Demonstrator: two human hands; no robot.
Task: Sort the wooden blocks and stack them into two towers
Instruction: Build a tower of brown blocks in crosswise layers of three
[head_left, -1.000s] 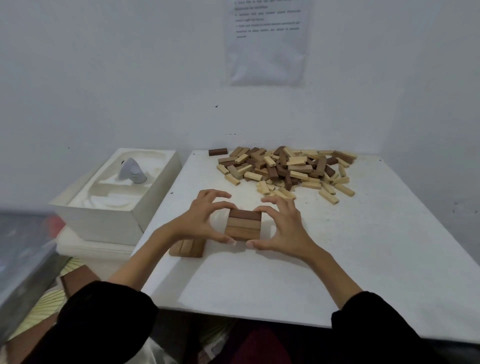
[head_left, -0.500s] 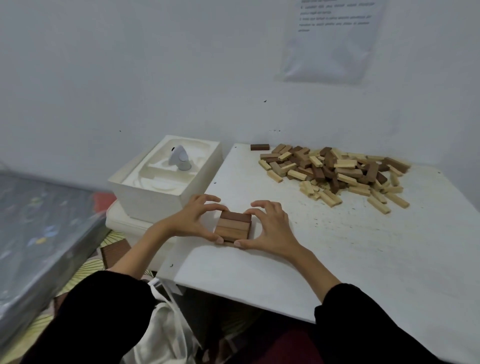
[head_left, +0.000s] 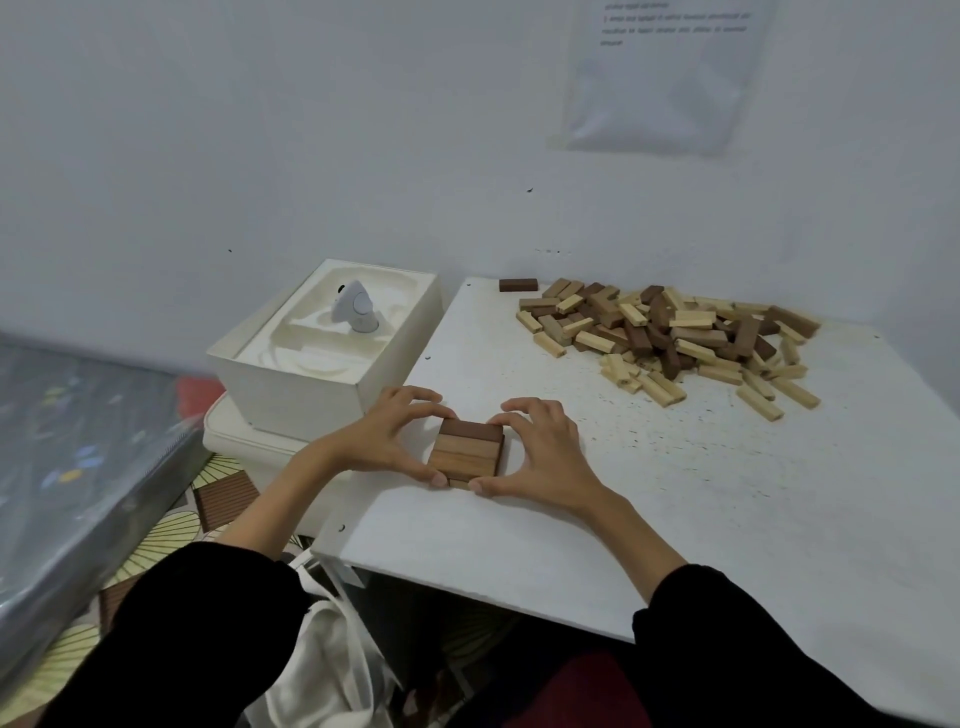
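The brown stack (head_left: 467, 449) sits near the table's (head_left: 675, 493) left edge, top blocks lying crosswise between both hands; left hand (head_left: 387, 441) and right hand (head_left: 545, 452) cup its ends with curled fingers (head_left: 527, 408); the loose pile (head_left: 670, 332) lies far right, nearer the right hand.

Here we go: the left hand (head_left: 385, 441) cups the left side of the block stack (head_left: 467, 453) and the right hand (head_left: 545, 453) its right side, fingers curled round its far corners, thumbs pinching its near edge. Black-sleeved forearms (head_left: 270, 501) angle in from the stack's near side.
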